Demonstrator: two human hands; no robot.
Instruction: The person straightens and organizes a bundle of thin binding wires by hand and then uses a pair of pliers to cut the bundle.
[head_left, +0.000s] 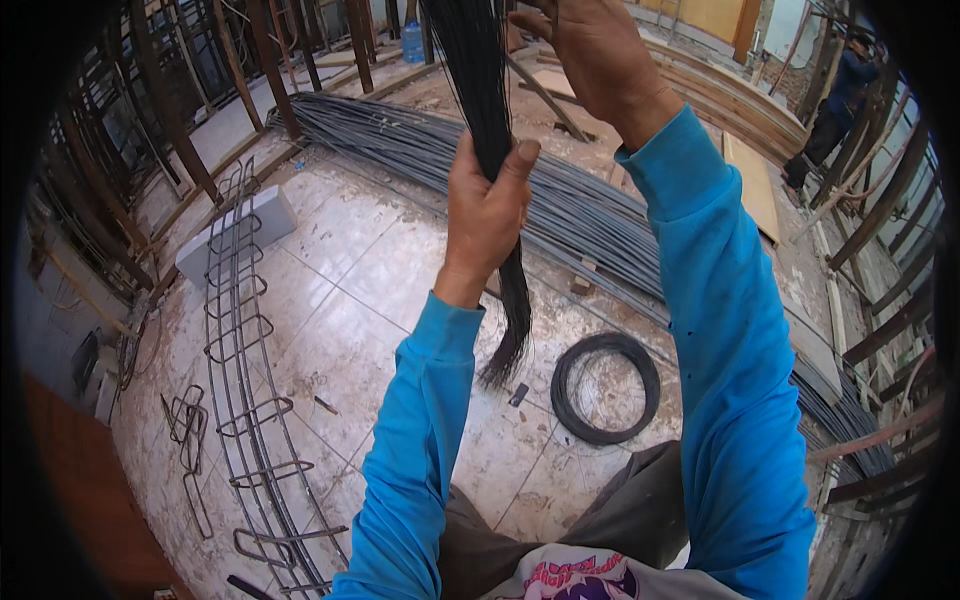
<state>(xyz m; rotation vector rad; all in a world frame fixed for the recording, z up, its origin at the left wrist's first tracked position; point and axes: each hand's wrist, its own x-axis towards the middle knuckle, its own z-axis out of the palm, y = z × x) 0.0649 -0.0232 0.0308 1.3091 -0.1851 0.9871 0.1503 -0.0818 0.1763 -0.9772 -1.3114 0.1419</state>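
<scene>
My left hand (487, 206) is closed around a thick bundle of thin black binding wire (472, 82). The bundle's top runs out of the picture, and its bent, frayed tail (515, 315) hangs below my fist. Close to the right of the bundle is my raised right hand (600, 64); its fingers are partly cut off by the upper edge, so their grip cannot be made out. On the tiled floor below lies a coil of dark wire (564, 382). To the left stretches a long rebar cage (244, 390) with bent stirrups, its far part over a pale block (274, 217).
Long steel bars (375, 142) lie in a pile across the floor ahead. Loose stirrups (187, 424) are left of the cage. Timber props (172, 112) line the left side, and planks (727, 90) lie at the back. Another person (840, 105) is at the far right.
</scene>
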